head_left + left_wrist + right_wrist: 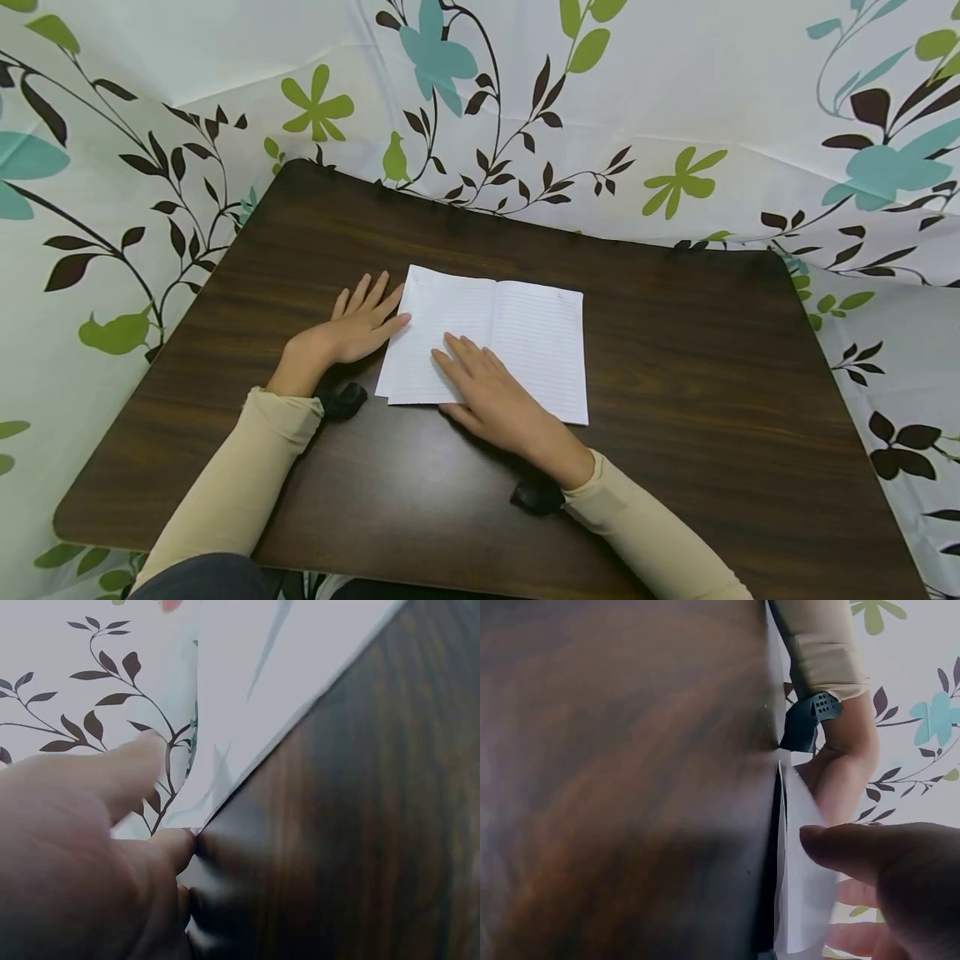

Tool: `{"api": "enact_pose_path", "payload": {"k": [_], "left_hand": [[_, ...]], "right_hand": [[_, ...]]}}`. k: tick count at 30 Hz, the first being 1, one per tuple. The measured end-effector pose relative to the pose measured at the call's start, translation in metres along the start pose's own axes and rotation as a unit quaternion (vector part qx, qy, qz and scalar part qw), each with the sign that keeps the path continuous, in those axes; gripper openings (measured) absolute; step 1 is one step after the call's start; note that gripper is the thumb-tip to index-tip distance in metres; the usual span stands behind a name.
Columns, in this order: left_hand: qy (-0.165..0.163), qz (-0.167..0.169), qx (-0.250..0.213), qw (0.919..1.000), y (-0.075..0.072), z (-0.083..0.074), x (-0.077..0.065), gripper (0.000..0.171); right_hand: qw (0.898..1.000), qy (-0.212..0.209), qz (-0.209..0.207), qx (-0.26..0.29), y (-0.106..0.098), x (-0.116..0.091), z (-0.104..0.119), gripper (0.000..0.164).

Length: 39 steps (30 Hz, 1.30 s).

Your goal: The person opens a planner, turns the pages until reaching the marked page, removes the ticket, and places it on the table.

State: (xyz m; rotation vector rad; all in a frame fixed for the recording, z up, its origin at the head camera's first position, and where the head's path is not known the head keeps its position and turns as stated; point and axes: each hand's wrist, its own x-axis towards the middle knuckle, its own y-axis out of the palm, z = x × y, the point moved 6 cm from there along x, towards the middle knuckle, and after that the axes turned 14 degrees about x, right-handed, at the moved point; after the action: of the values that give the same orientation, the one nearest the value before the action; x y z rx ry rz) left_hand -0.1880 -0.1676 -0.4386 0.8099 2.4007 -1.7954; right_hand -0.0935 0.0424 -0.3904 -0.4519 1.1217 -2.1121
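Note:
An open lined notebook [538, 346] lies on the dark wooden table, its pages facing up and the fold running down its middle. My left hand [347, 332] rests at the notebook's left edge with fingers spread, the thumb tip overlapping the page margin. Across the lower part of the left page, near the fold, lies my right hand [491, 400] with its fingers extended; its thumb is by the bottom edge. In the right wrist view the notebook [802, 900] appears edge-on beside that thumb. The left wrist view shows the left hand [90, 832] low over the tabletop.
The brown wood-grain table [697, 400] extends widely around the notebook. A white curtain [600, 167] printed with leaves and flowers hangs behind its back edge and at the sides. Black wrist cameras, one on the left wrist [343, 402] and one on the right [537, 497], sit close above the table.

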Motion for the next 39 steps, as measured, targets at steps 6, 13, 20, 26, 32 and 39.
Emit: {"api": "enact_pose_path", "payload": {"k": [6,13,20,26,32,39], "left_hand": [[0.008,-0.008,0.012,0.9999,-0.003,-0.003,-0.002,0.097],[0.010,-0.007,0.015,0.9998,-0.004,-0.003,-0.003,0.096],[0.013,-0.003,0.010,0.9999,0.000,-0.003,-0.002,0.096],[0.013,0.003,0.006,0.9999,0.002,-0.005,-0.005,0.095],[0.014,0.004,0.006,0.9999,0.002,-0.005,-0.006,0.098],[0.013,0.004,0.011,0.9999,0.001,-0.005,-0.005,0.093]], "right_hand": [[1.000,-0.018,0.001,-0.004,0.000,0.002,-0.002,0.071],[0.997,0.012,0.007,0.075,-0.011,0.004,-0.019,0.071],[0.979,0.058,-0.052,0.187,-0.035,0.004,-0.045,0.056],[0.967,0.126,-0.105,0.193,-0.048,-0.002,-0.077,0.044],[0.969,0.174,-0.111,0.137,-0.058,-0.010,-0.097,0.047],[0.959,0.258,-0.105,0.051,-0.074,-0.025,-0.121,0.044]]}}
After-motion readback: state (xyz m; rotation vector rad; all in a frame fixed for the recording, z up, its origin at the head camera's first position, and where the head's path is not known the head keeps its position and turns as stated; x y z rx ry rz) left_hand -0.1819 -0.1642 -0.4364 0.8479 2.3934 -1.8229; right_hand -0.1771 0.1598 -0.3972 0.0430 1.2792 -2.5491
